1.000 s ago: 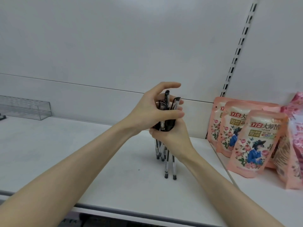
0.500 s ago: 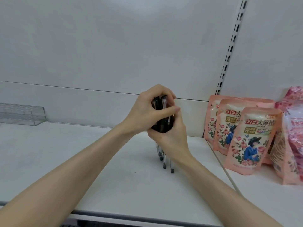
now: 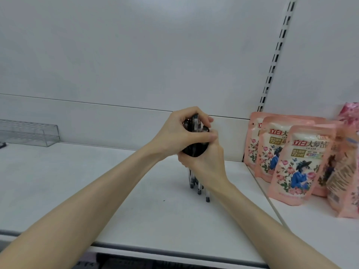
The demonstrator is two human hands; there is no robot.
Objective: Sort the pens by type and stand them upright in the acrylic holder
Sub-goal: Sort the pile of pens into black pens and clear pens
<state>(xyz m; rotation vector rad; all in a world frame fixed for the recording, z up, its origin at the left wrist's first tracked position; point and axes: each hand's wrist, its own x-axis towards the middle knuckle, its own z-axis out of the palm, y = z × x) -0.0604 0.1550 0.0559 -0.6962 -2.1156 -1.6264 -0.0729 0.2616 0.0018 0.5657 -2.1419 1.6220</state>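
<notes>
Gripping pens (image 3: 194, 151) — left hand (image 3: 179, 136) over right hand (image 3: 206, 165) — over open shelf (image 3: 93, 191).

Pink pouches (image 3: 303, 164) upright on shelf (image 3: 77, 181)

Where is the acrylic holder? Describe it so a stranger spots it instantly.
Start at the white shelf board and follow its back edge to the far left. There stands a clear long rectangular acrylic holder. It alone is a see-through box; the pink pouches stand far right.

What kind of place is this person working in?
Probably a shop: a white shelf with a slotted upright rail at the back, and identical pink flower-printed pouches standing in rows on the next shelf.
</notes>
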